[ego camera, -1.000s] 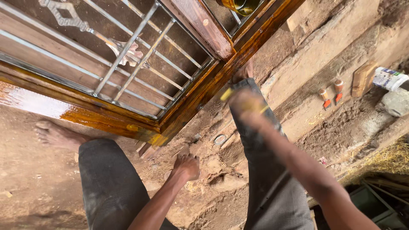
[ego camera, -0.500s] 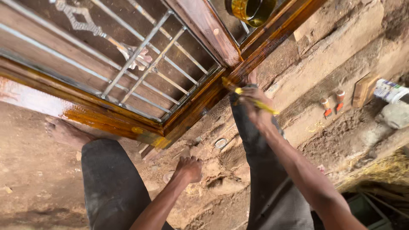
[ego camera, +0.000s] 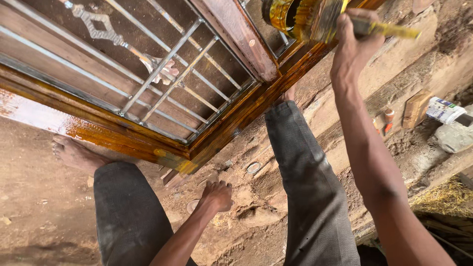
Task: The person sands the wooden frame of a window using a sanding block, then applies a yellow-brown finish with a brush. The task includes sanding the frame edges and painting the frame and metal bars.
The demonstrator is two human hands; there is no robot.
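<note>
Glossy, wet-looking varnish is showing on the wooden frame point(ego camera: 217, 133), which is lying flat on the bare earth with a grille of metal bars point(ego camera: 162, 74) set inside it. A paintbrush with a yellow handle point(ego camera: 379, 29) is being gripped by the right hand point(ego camera: 352, 42), whose fingers are closed tightly round the handle; the bristles are being held at the mouth of a varnish-smeared tin point(ego camera: 290, 17) that is standing on the far side of the frame's corner rail. The left hand point(ego camera: 215, 196) is being pressed knuckles-down on the dirt between the knees, the fingers curled under, with nothing seen in its hold. Both legs in dark grey trousers point(ego camera: 305, 187) are being kept spread on either side of that hand, and a bare foot point(ego camera: 74, 152) is being rested just beside the frame's near rail. A small round lid point(ego camera: 253, 168) is lying in the dirt near the frame's corner. Further right, well apart from the brush, a white bottle point(ego camera: 443, 109), a wooden block point(ego camera: 416, 108) and a small orange-capped container point(ego camera: 388, 118) are lying on a ledge of earth, with dry straw point(ego camera: 443, 199) below them.
</note>
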